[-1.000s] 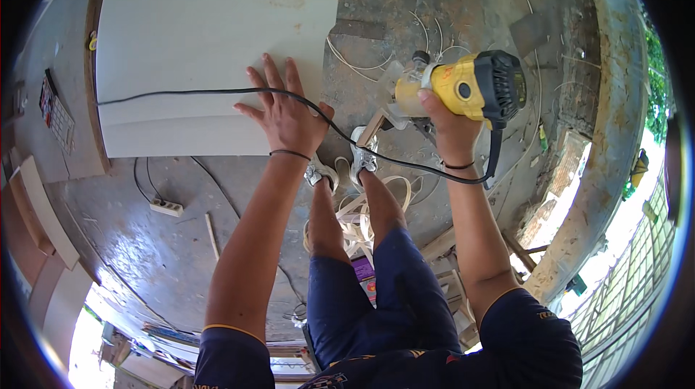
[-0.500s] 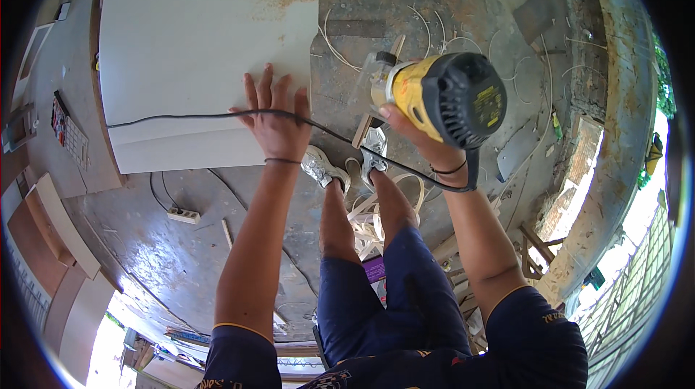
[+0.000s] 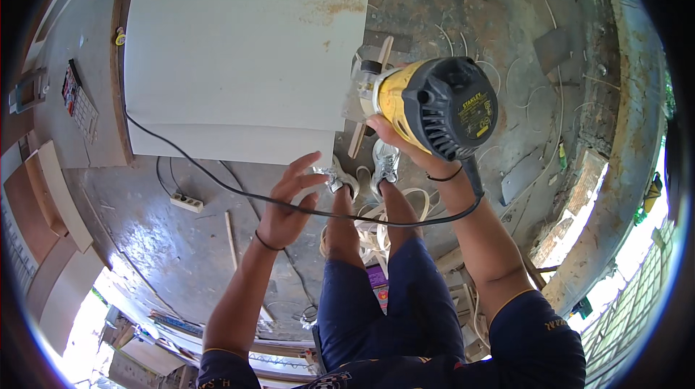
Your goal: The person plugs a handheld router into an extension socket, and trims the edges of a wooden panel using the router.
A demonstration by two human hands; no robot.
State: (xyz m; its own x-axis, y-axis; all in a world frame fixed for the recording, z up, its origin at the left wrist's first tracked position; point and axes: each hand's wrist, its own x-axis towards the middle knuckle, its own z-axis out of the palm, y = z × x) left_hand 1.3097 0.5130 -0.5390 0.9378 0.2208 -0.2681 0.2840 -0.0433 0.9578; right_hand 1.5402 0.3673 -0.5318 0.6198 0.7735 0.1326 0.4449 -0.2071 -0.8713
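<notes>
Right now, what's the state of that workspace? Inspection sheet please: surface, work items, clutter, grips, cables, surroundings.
Surface: white board, brown dust patch toward its far right.
Work items: yellow-and-black power tool at the board's right edge; contact unclear.
Clutter: pale strip coils and a thin wooden strip on the floor.
Grips: left grip empty, fingers spread, nearer the body than the board; right grip closed round the tool.
Cables: black cord from the tool passes across the left grip, touching or not unclear; white power strip on the floor.
Surroundings: stained floor; bright daylight at right and lower left.
</notes>
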